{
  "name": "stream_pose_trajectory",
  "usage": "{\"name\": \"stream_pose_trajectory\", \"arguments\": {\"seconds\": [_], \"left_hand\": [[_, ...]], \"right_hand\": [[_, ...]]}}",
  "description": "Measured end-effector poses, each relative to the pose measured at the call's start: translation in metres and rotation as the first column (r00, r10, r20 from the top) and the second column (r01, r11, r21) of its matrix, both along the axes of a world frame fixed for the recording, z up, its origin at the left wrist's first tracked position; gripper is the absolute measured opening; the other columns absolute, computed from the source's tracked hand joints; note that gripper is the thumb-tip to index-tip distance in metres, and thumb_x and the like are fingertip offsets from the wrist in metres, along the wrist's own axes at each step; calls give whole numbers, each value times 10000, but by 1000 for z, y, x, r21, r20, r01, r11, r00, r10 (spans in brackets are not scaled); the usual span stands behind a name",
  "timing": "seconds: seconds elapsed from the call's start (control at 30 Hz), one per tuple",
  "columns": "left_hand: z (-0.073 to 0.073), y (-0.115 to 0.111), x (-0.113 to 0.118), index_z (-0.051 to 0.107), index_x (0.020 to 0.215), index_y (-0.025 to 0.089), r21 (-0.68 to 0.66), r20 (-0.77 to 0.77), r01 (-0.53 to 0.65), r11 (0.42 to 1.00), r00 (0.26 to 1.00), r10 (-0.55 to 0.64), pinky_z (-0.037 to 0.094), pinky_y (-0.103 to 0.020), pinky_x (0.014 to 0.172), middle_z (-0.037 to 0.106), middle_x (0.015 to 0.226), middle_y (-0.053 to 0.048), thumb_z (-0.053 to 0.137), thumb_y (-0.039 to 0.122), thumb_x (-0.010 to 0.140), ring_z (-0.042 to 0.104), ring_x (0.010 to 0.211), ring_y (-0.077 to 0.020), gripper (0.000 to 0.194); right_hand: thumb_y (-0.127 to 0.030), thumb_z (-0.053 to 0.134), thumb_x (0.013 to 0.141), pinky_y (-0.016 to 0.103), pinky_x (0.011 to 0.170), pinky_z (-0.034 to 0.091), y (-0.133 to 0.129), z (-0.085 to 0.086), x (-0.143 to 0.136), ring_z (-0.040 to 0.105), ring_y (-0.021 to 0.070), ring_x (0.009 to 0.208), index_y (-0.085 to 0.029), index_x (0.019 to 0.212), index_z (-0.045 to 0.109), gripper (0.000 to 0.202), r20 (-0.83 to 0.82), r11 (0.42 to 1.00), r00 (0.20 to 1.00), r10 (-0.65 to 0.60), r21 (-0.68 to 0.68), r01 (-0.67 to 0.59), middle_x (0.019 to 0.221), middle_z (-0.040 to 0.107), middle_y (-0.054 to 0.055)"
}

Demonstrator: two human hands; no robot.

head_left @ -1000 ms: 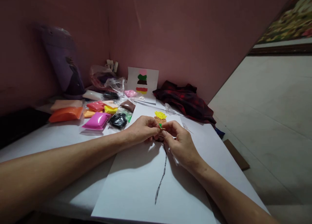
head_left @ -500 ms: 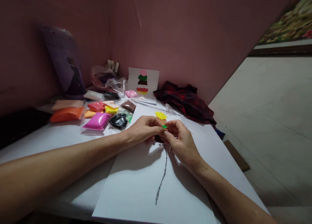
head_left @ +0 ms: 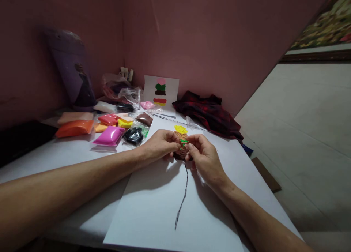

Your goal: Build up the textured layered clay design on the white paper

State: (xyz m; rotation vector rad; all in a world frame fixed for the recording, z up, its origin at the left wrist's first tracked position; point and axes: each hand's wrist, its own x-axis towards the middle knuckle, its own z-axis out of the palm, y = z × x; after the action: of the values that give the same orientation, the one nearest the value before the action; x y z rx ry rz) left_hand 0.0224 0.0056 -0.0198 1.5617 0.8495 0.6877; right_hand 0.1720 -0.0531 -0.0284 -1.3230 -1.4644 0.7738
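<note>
Both hands meet over a clay picture on white paper. The picture has a yellow clay top, orange-brown strands below it and a dark brown base. Between my fingertips shows some green clay. My left hand pinches at its left side, thumb against forefinger. From the right, my right hand is closed in a pinch at its other side. A thin twisted black clay strand runs down the paper from the base. The fingers hide part of the picture.
Bags of coloured clay, such as magenta, orange and black, lie at the left. A card with colour patches leans on the wall. Beyond the paper lie a plaid cloth and a purple container.
My fingertips have drawn slightly apart, so more of the green clay and the brown strands beneath shows between them. The rest stays as it was.
</note>
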Motion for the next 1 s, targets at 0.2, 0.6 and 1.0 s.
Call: {"name": "stream_pose_trajectory", "arguments": {"seconds": [0.2, 0.6, 1.0], "left_hand": [[2, -3, 1, 545, 707, 136, -11, 2, -13, 1000, 1000, 13, 380, -179, 409, 562, 528, 23, 585, 178, 680, 486, 412, -70, 64], [5, -4, 0, 567, 763, 122, -22, 9, -4, 1000, 1000, 5, 369, -172, 408, 584, 591, 4, 537, 201, 741, 483, 419, -61, 88], [6, -5, 1, 553, 714, 127, -15, -3, -25, 1000, 1000, 25, 373, -182, 400, 606, 578, -7, 564, 176, 706, 494, 409, -68, 50]], "right_hand": [[-271, 583, 802, 222, 479, 461, -1, 2, -1, 606, 138, 656, -187, 916, 521, 155, 21, 999, 1000, -5, 39, 4, 840, 640, 37], [-218, 540, 793, 241, 498, 467, 0, 4, -1, 607, 150, 671, -187, 901, 518, 114, -17, 1000, 1000, -1, 15, 1, 783, 621, 24], [-219, 526, 799, 232, 490, 451, 1, 2, 1, 586, 125, 632, -189, 903, 516, 108, -20, 1000, 1000, 3, 19, -3, 782, 617, 14]]}}
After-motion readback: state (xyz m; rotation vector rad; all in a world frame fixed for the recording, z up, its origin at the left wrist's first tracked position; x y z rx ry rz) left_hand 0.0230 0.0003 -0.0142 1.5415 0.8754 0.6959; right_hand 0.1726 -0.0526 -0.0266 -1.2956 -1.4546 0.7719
